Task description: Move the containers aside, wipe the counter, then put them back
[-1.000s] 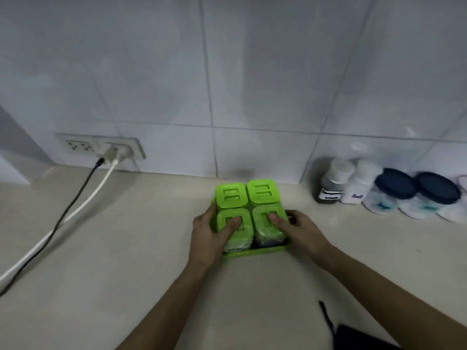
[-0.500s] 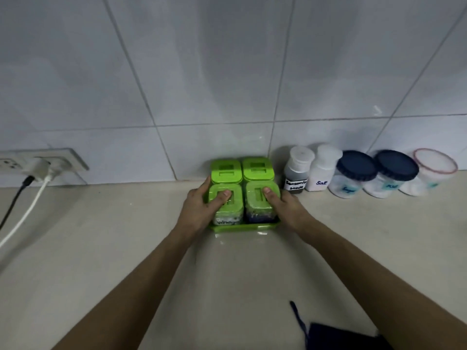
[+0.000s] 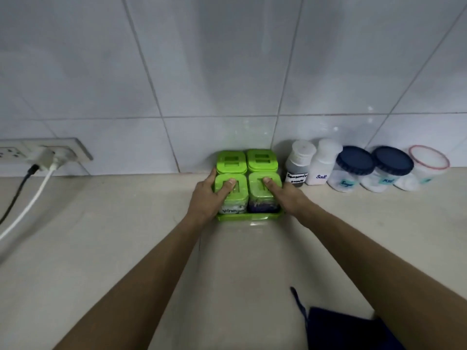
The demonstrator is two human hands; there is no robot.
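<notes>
A green tray point(image 3: 249, 217) holding several green-lidded square jars point(image 3: 261, 160) sits on the beige counter against the tiled wall. My left hand point(image 3: 207, 198) grips the tray's left side, thumb on the front left jar's lid. My right hand point(image 3: 288, 198) grips the right side, thumb on the front right lid. Right of the tray stand a seasoning bottle point(image 3: 299, 164), a salt bottle point(image 3: 323, 165), two dark-blue-lidded jars point(image 3: 353, 168) and a red-rimmed jar point(image 3: 427, 165).
A wall socket point(image 3: 48, 150) at the left has a black and a white cable point(image 3: 27, 205) running down over the counter. A dark blue cloth point(image 3: 341, 327) lies at the counter's front edge, near my right forearm.
Both hands have pushed the green tray back across the counter until it stands against the wall, just left of the seasoning bottle. The view has shifted right.
</notes>
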